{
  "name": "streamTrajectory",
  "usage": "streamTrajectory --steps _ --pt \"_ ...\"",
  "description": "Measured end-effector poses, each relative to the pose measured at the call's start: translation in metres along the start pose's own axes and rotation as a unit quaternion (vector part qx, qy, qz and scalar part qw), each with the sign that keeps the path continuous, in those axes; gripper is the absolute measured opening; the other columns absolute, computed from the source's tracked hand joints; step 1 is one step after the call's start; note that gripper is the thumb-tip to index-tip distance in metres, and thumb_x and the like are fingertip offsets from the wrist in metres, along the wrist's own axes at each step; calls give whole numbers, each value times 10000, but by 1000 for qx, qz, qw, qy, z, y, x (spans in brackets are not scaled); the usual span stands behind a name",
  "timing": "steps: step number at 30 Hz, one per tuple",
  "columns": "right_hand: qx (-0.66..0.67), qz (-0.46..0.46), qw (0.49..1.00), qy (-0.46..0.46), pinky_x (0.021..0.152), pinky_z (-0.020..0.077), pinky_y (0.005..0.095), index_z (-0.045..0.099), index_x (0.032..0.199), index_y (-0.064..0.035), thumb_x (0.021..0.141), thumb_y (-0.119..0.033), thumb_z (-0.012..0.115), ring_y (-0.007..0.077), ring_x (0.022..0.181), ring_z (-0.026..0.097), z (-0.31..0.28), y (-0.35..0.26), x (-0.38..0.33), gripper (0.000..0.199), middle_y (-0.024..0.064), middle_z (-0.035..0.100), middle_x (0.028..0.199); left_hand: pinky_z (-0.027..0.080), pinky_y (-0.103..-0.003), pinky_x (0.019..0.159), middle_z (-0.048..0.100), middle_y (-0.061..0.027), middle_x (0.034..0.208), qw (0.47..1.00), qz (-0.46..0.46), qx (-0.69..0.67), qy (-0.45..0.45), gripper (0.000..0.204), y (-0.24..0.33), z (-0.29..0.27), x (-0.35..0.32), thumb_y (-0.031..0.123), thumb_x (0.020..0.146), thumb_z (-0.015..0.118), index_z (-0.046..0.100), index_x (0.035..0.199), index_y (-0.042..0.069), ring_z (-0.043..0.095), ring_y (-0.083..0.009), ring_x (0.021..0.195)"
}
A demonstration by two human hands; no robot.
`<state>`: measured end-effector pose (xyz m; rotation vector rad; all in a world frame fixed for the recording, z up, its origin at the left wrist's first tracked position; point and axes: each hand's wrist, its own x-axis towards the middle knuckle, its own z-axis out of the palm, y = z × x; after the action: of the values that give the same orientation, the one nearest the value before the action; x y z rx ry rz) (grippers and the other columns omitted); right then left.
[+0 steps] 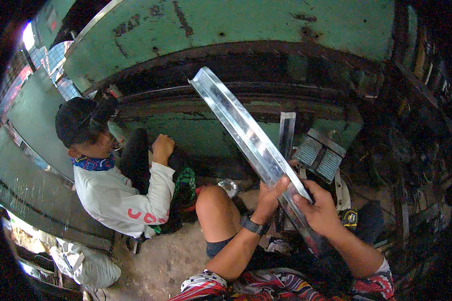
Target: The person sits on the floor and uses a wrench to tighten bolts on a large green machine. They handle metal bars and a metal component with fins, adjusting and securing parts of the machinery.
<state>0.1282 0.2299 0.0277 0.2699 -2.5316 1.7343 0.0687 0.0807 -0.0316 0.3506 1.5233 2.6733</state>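
Note:
A long, shiny bent sheet-metal channel (pixel 246 130) slants across the middle, its far end up and to the left, its near end low by my lap. My left hand (pixel 272 196) grips its left edge, thumb lying over the metal. On the opposite edge, my right hand (pixel 316 205) is closed with the thumb on top. Both hands are near the channel's lower end. Behind it, a second, darker metal strip (pixel 287 131) stands upright, partly hidden by the channel and my hands.
A co-worker in a white long-sleeved shirt (pixel 118 198) crouches at left. A large green machine (pixel 246 30) spans the back. Right of the channel are a grey ribbed metal object (pixel 320 154) and a yellow-black tape measure (pixel 350 217). A whitish sack (pixel 88 266) sits lower left.

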Motion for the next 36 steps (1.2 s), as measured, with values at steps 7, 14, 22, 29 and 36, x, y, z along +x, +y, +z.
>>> streamTrajectory --steps 7,14,22,29,36 --pt "-97 -77 990 63 913 486 338 539 1294 22 944 -123 645 209 1013 630 41 -39 -12 393 164 665 1073 529 -418 909 627 -153 1176 981 -66 -177 41 519 84 -17 -17 449 1011 518 488 1304 21 639 -276 1041" --pt "-64 -45 997 22 959 470 400 512 1338 0 961 -152 617 299 1108 611 62 -88 -16 420 191 618 1187 607 -409 660 664 -152 887 985 -54 -96 134 410 128 -16 -12 422 996 581 522 1070 23 700 -278 746" --pt "-147 -96 980 90 884 485 369 575 1289 1 934 -182 638 240 1025 606 2 -93 89 404 168 624 1159 619 -443 682 670 -161 930 989 -41 -74 120 484 126 -61 31 505 985 552 521 1083 32 713 -310 767" --pt "-575 -239 779 -77 1049 436 474 664 1119 -31 836 -135 663 381 1213 541 5 -13 210 301 171 605 1274 621 -428 655 685 -184 935 986 -53 -148 61 471 101 -72 34 483 988 557 522 1119 32 716 -299 741" --pt "-470 -136 819 -300 1160 305 467 680 1203 -215 911 -226 594 250 1332 492 29 173 283 304 66 585 1371 612 -407 671 681 -173 933 976 -59 -196 69 467 91 -59 16 469 1026 483 522 1147 20 714 -285 759"
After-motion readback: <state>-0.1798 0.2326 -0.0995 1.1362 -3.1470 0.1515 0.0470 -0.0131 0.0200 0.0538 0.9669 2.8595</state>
